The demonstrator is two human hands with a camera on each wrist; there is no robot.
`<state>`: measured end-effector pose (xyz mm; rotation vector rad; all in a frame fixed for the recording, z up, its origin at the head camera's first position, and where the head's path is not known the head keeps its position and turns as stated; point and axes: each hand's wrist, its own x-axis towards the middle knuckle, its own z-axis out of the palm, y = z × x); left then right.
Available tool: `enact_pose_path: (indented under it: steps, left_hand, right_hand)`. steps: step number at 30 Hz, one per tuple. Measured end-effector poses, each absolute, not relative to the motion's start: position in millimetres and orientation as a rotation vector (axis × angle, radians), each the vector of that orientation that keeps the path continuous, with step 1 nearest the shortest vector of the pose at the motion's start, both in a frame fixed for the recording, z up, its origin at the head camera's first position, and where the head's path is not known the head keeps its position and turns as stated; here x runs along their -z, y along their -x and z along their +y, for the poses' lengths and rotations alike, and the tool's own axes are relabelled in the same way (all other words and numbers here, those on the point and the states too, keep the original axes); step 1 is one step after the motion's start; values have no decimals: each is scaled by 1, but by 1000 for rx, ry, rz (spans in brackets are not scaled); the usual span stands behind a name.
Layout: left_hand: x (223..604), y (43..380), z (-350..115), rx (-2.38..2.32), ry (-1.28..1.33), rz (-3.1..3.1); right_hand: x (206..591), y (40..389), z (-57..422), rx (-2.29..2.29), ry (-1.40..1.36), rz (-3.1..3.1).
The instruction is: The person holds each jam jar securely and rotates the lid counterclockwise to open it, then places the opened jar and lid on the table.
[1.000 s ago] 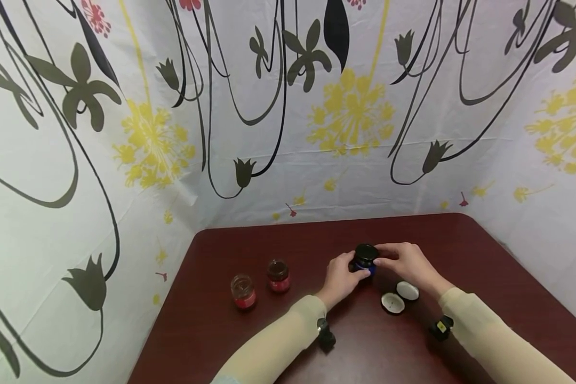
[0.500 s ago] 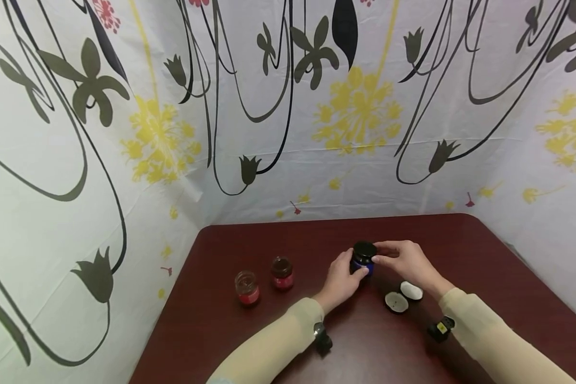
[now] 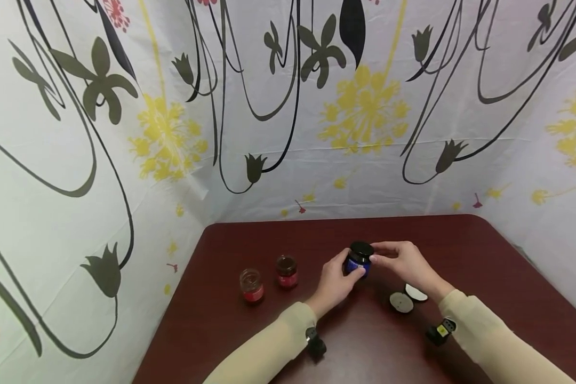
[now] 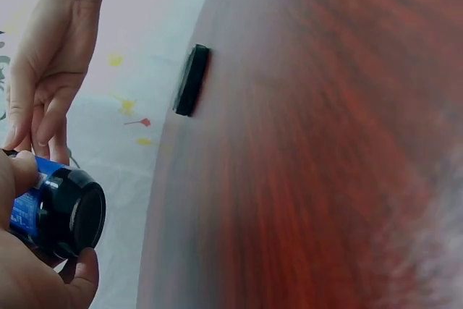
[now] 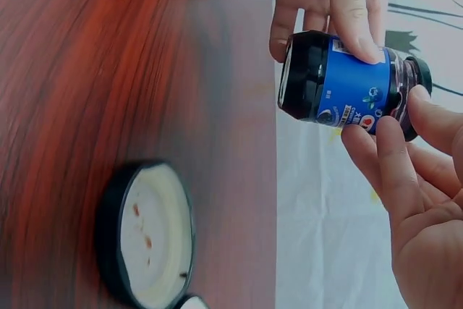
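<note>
A dark glass jar with a blue label [image 3: 357,264] and a black lid [image 3: 361,248] is held between both hands, above the table in the right wrist view. My left hand [image 3: 335,281] grips the jar's body, thumb across the label, as the left wrist view also shows for the left hand [image 4: 32,265]. At the lid end, my right hand [image 3: 409,264] pinches the black lid [image 5: 423,81] between thumb and fingers. Two loose jar lids lie below the right hand: one lid [image 3: 401,302] has its pale, spotted inside up, and another lid [image 3: 416,292] lies beside it.
Two lidless glass jars with red labels stand to the left: a clear jar [image 3: 252,288] and a jar with dark contents [image 3: 287,273]. The dark red table [image 3: 249,341] ends at a patterned cloth [image 3: 269,117] behind and at both sides.
The head view has turned slightly left. Relative to the loose lids, both hands and the blue-labelled jar have shifted a little left, and more of its label shows. Both grips stay the same.
</note>
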<state>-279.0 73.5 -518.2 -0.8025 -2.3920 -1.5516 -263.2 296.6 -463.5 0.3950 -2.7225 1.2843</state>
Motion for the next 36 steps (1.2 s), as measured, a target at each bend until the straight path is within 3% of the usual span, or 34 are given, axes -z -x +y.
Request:
enact_pose_path:
  steps: [36]
  left_hand:
    - [506,253,24,1769,664,-2353]
  right_hand:
    - [455,245,258,-1706,-507,-2620]
